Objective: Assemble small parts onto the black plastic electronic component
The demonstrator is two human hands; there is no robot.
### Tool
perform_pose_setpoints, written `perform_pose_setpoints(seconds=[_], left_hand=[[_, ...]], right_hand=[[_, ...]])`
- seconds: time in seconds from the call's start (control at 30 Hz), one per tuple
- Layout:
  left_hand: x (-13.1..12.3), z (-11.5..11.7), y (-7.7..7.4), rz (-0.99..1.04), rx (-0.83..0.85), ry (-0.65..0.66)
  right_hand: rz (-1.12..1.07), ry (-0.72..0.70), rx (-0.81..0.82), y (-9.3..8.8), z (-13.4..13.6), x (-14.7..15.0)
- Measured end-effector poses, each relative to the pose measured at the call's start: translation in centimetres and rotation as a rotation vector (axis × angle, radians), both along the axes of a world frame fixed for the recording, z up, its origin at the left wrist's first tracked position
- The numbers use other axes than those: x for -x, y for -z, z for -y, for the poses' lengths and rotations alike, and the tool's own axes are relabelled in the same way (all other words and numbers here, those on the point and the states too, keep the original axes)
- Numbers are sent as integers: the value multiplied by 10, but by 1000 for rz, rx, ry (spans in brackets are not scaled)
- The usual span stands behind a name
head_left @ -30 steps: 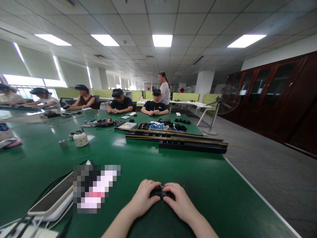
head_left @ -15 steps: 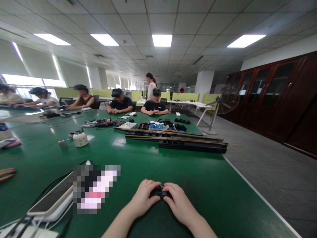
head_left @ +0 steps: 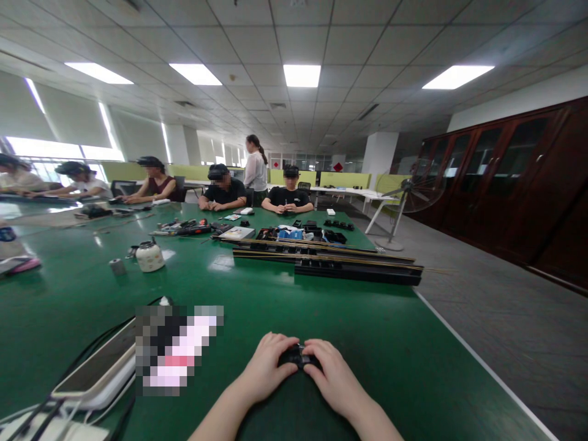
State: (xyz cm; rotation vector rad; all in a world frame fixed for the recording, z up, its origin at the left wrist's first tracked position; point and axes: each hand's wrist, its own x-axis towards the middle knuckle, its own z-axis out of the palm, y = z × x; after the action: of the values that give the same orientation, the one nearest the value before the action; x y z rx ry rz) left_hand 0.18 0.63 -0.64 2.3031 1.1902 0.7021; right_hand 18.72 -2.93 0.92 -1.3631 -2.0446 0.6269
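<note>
At the near part of the green table [head_left: 257, 306], a small black object [head_left: 299, 356] lies between my two hands; its exact kind is hidden by the fingers. My left hand [head_left: 272, 360] is closed on its left end, thumb at the near side and fingers at the far side. From the other side, my right hand [head_left: 327, 370] grips the right end in the same way. A bit of the dark, shiny middle shows between the fingertips. Both forearms come in from the bottom edge.
To my left lie a white-cased phone [head_left: 98, 361], cables and a blurred-out patch. A patterned jar [head_left: 150, 257] and a small grey cylinder [head_left: 117, 267] stand farther back. Long black rails [head_left: 358, 273] with thin rods lie ahead. Several people sit across the table; a fan [head_left: 399, 208] stands right.
In the background, the standing person has moved left, behind the seated people. My hands and the black object look the same.
</note>
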Motion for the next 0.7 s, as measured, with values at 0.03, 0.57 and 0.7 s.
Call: perform_pose_setpoints(seconds=[0.03, 0.57, 0.7], left_hand=[[0, 0, 0, 3, -2, 2], [1, 0, 3, -1, -14, 0], [1, -2, 6, -3, -22, -7]], right_hand=[[-1, 3, 1, 0, 0, 0], [-150, 98, 77, 5, -5, -1], [-144, 99, 70, 6, -6, -1]])
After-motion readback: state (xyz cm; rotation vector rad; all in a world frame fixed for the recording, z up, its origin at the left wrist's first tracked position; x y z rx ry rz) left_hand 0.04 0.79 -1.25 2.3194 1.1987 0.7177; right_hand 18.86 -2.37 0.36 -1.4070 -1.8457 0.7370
